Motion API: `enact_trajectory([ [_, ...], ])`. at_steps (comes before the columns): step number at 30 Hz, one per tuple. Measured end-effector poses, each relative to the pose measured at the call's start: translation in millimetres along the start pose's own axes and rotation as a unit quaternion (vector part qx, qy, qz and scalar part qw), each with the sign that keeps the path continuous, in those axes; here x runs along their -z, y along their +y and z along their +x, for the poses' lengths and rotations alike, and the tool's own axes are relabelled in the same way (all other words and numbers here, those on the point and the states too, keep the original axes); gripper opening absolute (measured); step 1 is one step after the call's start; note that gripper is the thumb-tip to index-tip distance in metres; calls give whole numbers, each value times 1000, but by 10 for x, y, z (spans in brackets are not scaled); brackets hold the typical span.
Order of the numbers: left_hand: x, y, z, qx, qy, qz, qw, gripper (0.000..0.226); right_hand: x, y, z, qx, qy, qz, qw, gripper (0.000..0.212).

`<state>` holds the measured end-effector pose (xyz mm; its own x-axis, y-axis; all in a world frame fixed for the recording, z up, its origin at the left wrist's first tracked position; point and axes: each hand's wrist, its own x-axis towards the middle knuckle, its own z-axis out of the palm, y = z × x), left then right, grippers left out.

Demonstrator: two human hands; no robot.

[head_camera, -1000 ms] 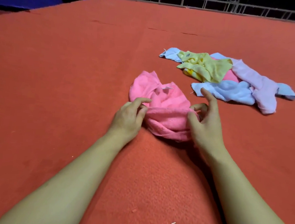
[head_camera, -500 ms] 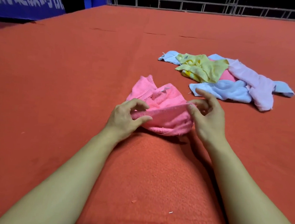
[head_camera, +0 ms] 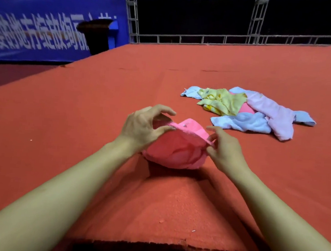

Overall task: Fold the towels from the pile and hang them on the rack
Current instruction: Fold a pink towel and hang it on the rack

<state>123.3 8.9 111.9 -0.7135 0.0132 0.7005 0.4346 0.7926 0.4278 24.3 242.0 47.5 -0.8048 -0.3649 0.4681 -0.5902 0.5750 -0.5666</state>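
Note:
A crumpled pink towel (head_camera: 178, 150) hangs just above the red carpeted surface (head_camera: 82, 118) in the middle of the view. My left hand (head_camera: 142, 127) pinches its upper left edge between thumb and fingers. At the upper right edge, my right hand (head_camera: 225, 150) pinches the cloth. The towel's top edge is stretched between both hands while its lower part sags in folds. To the right and farther away lies the pile of towels (head_camera: 247, 110): yellow, light blue, pale pink and a darker pink one underneath. No rack is in view.
The carpet's near edge (head_camera: 171, 244) is frayed, with dark space below. A metal railing (head_camera: 227, 39) runs along the far edge. A blue banner (head_camera: 39, 28) and a dark pedestal (head_camera: 96, 34) stand beyond the far left corner.
Both hands have lifted the pink towel off the carpet and pulled its top edge taut between them. The view has tilted up, showing the railing and banner.

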Motion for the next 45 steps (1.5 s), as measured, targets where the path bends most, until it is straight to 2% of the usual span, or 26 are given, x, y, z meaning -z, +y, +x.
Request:
enact_trajectory([
  [4, 290, 187, 62, -27, 33, 82, 996, 39, 293, -25, 56, -44, 54, -12, 997, 48],
  [7, 507, 176, 87, -55, 51, 254, 964, 40, 499, -131, 111, -79, 78, 68, 992, 35],
  [10, 611, 97, 57, 32, -1, 374, 927, 52, 700, -298, 180, -78, 110, 218, 967, 34],
  [12, 702, 47, 14, 85, -9, 394, 915, 51, 824, -400, 185, -78, 132, 280, 948, 36],
  [13, 761, 37, -7, 99, -7, 366, 925, 46, 873, -425, 183, -80, 144, 301, 939, 35],
  [15, 867, 38, -68, 112, 1, 244, 963, 32, 939, -448, 171, -78, 164, 304, 935, 30],
  [17, 917, 75, -115, 115, 14, 99, 988, 29, 953, -425, 176, -50, 175, 224, 957, 25],
  [19, 929, 144, -144, 123, 24, -17, 992, 26, 952, -382, 178, -32, 174, 136, 975, 22],
  [21, 951, 196, -177, 127, 34, -69, 989, 30, 987, -333, 163, -47, 169, 126, 976, 24],
  [24, 1009, 226, -236, 104, 41, -76, 991, 43, 1077, -285, 90, -69, 137, 134, 979, 31],
  [26, 1070, 174, -290, 92, 44, -42, 994, 47, 1107, -267, 8, -58, 107, 117, 986, 35],
  [30, 1245, 18, -410, 97, 22, 114, 989, 54, 1097, -224, -114, -40, 95, 91, 990, 36],
  [33, 1345, -55, -514, 96, -24, 209, 973, 53, 1079, -229, -149, -99, 137, 184, 968, 30],
  [34, 1371, -65, -538, 96, -28, 202, 974, 49, 1081, -259, -160, -116, 148, 212, 959, 27],
  [36, 1408, 9, -567, 96, -4, 121, 988, 36, 1111, -343, -184, -125, 167, 237, 949, 25],
  [38, 1462, 206, -543, 81, 58, 3, 995, 29, 1203, -467, -217, -114, 193, 257, 940, 23],
  [40, 1572, 451, -423, 57, 119, -88, 987, 26, 1393, -578, -211, -92, 219, 279, 930, 19],
  [42, 1706, 526, -210, 43, 133, -110, 984, 28, 1595, -654, -130, -60, 226, 287, 929, 16],
  [45, 1690, 134, 108, 101, 60, -49, 992, 38, 1559, -561, 216, -45, 178, 193, 964, 15],
])
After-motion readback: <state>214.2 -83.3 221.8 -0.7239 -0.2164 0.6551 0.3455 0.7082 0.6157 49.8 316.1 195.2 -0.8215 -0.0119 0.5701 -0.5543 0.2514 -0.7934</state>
